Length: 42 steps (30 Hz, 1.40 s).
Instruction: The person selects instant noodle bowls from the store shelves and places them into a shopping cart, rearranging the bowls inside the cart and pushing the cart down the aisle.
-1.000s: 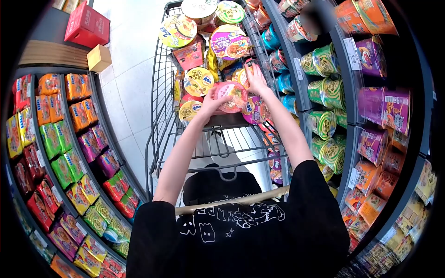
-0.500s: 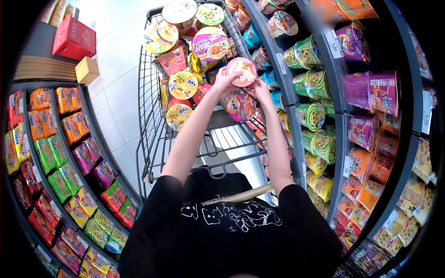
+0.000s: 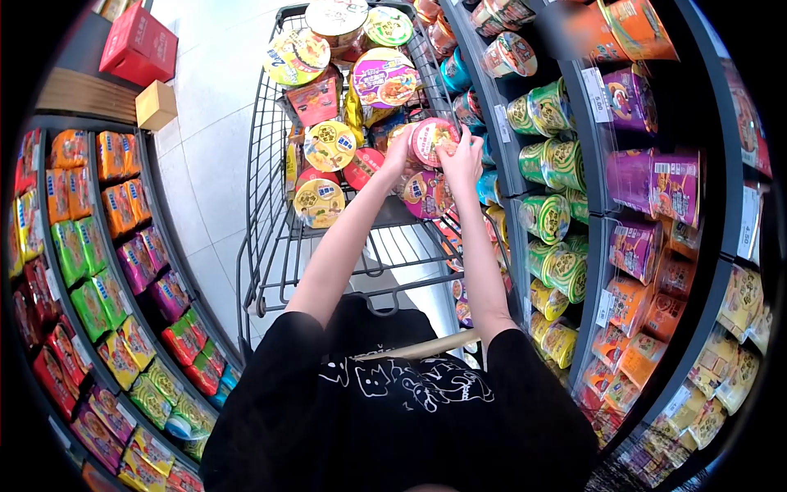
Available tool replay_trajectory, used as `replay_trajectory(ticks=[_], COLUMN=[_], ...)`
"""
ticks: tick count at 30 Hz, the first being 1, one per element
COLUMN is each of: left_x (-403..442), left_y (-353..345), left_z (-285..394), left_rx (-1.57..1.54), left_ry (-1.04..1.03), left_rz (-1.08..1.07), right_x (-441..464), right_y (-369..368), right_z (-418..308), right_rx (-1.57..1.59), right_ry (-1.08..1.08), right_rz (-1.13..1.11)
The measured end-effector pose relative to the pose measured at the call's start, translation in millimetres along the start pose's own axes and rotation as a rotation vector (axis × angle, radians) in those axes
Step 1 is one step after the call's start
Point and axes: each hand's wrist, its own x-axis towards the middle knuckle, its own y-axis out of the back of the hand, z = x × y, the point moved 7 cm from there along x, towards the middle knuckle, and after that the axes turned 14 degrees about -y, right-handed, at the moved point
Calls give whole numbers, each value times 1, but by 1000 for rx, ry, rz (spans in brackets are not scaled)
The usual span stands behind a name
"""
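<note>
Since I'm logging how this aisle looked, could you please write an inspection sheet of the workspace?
Surface: wire shopping cart with a dark panel, loaded towards its far end.
Job's things: pink-lidded cup, raised over the load, lid facing the camera.
Clutter: purple-lidded tub, two yellow-lidded cups and a red packet, among others in the cart.
Grippers: left hand and right hand hold the cup between them; some fingers are hidden behind it.
Cables: nothing seen.
Surroundings: bagged packs shelved on the left, green cups shelved on the right; tiled floor, red box.
</note>
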Motion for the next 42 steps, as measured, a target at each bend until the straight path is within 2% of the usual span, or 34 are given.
replay_trajectory(ticks=[2,4,5,7,8,11,12,14,19,21,25,27,31,33,34,36,40,42], left_x=[15,36,41,41,40,57,61,62,60,71,68,56,48,45,43,29,1,-18], left_y=[29,61,68,67,66,49,47,39,43,47,52,50,48,48,46,47,37,19], left_z=[-6,-9,-15,-3,0,-9,-12,-14,-15,-29,-27,-21,-19,-13,-13,-3,25,45], left_rx=[65,271,259,579,567,696,682,851,753,551,485,324,388,685,684,783,769,750], left_ry=[-133,-404,-402,-573,-569,-482,-480,-493,-598,-608,-593,-507,-507,-583,-584,-724,-852,-1166], left_rz=[175,321,330,296,300,82,83,65,145,121,103,91,108,120,121,270,228,89], right_x=[-3,0,1,6,6,2,-2,-11,-22,-22,-22,-20,-21,-20,-19,-19,-21,-20], right_y=[4,-1,-3,-10,-12,-13,-13,-12,-27,-31,-36,-37,-34,-35,-36,-39,-41,-39], right_z=[-11,-14,-14,-12,-12,-18,-24,-35,-39,-38,-38,-38,-37,-35,-35,-34,-34,-34], right_rx=[0,37,45,94,83,137,116,71,-27,-58,-64,-72,-37,-27,-28,-30,-31,-8], right_ry=[155,213,229,214,221,345,433,526,538,535,553,529,527,523,524,498,466,450], right_rz=[178,175,146,54,53,66,106,146,57,24,36,54,65,74,74,100,127,147])
